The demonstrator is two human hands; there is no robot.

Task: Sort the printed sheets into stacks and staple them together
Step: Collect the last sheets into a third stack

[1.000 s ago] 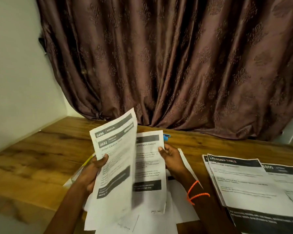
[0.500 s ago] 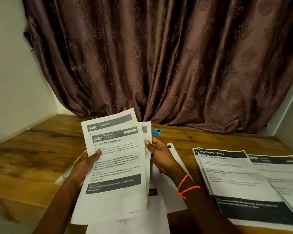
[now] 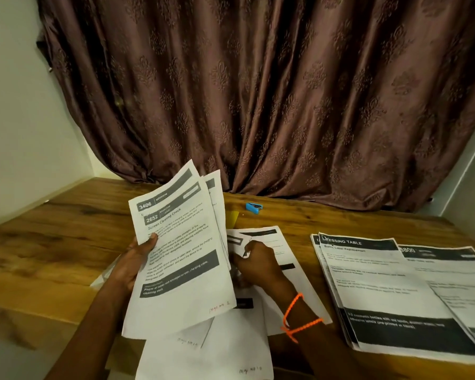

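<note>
The left hand holds a fanned bunch of printed sheets tilted above the wooden table, thumb on the front page, while the right hand pinches a crumpling sheet lying flat, with a blue stapler near the curtain.

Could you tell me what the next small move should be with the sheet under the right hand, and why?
Probably lift that loose sheet clear of the table pile and bring it to the fanned sheets. The right hand already grips its crumpled edge, while the left hand holds the fan upright with its thumb on the front page. The blue stapler lies untouched behind, so stapling likely comes later.
</note>
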